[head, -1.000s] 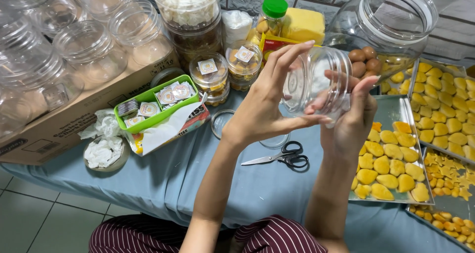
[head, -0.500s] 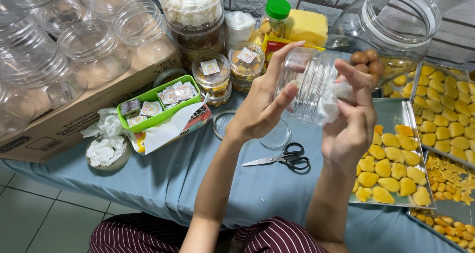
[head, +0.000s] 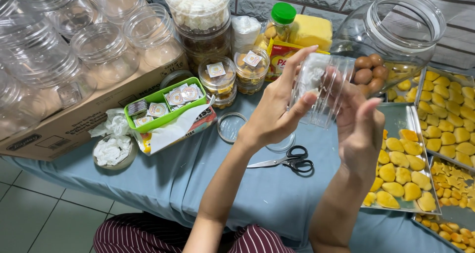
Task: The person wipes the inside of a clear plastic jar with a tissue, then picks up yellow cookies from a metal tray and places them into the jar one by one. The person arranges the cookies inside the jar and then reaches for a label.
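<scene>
Blue cloth (head: 163, 183) covers the table, backed by a grey tiled wall. Both hands hold a clear jar (head: 324, 92) tilted above the cloth, just over the scissors (head: 289, 160). Left hand (head: 277, 114) grips its near side, fingers curled around the wall, index stretched up along it. Right hand (head: 358, 129) has its fingers spread, seemingly pressing a white tissue (head: 312, 75) inside the jar, though the plastic blurs this. Two loose lids (head: 231, 127) lie on the cloth below. Trays of yellow cookies (head: 396, 174) sit at right, a big glass jar (head: 396, 35) behind, a green tray (head: 166, 104) of labels and a box (head: 79, 119) of empty jars at left
</scene>
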